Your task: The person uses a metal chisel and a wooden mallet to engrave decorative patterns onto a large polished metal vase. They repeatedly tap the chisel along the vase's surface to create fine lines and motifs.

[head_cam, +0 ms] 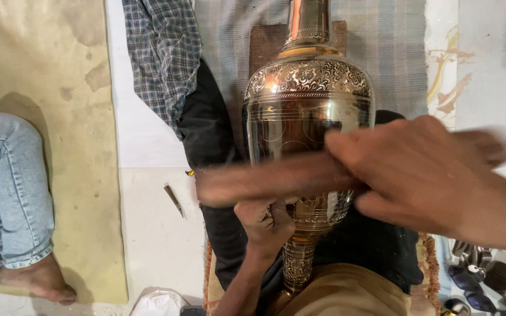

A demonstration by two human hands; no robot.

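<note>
Though blurred, right hand (423,175) gripping a wooden stick (270,181) across the brass vase (308,111); left hand (265,219) clasping its lower body.

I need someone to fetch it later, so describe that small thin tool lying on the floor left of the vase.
Start at the big engraved metal vase lying across the person's lap. Look left past the dark trouser leg to the pale floor: a short, slim, dark tool lies there at a slant. It is the only loose tool on that patch.

No packages, labels, signs or screens seem visible.
</note>
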